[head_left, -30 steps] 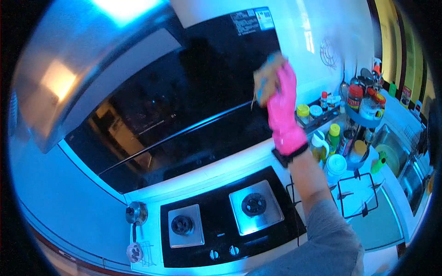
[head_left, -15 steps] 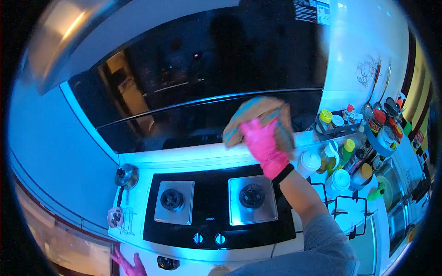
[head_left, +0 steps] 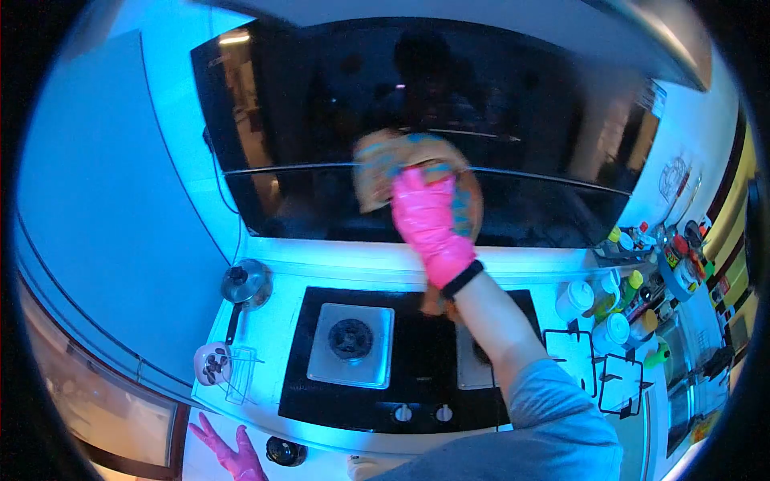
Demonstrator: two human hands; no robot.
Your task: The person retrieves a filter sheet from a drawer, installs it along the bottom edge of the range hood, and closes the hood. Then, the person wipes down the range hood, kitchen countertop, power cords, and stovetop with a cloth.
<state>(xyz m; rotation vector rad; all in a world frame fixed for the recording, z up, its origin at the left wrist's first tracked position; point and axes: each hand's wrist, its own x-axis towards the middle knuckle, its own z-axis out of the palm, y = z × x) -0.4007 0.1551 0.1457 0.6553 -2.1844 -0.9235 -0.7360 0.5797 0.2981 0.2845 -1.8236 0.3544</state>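
Observation:
My right hand (head_left: 425,216), in a pink rubber glove, presses a brown and teal cloth (head_left: 375,172) against the black glass front of the range hood (head_left: 313,120). The cloth bunches over the hood's horizontal seam, and one end hangs below my wrist. Low on the left, my left hand (head_left: 233,455) is also gloved in pink. Its fingers are spread with nothing in them, beside a small black round object (head_left: 285,451) at the counter's front. Beneath my right arm lies the black gas hob (head_left: 401,321); the arm partly covers its right burner.
A lidded pot (head_left: 249,284) stands left of the hob, near a pink bowl (head_left: 212,365) and a wire rack (head_left: 241,377). Black pan supports (head_left: 622,385) lie on the right counter. Jars and bottles (head_left: 613,329) crowd behind them, with utensils on the wall.
My right hand has moved the cloth leftward across the hood glass. The view has turned, showing more of the hood's right side. My left hand stays low, fingers spread.

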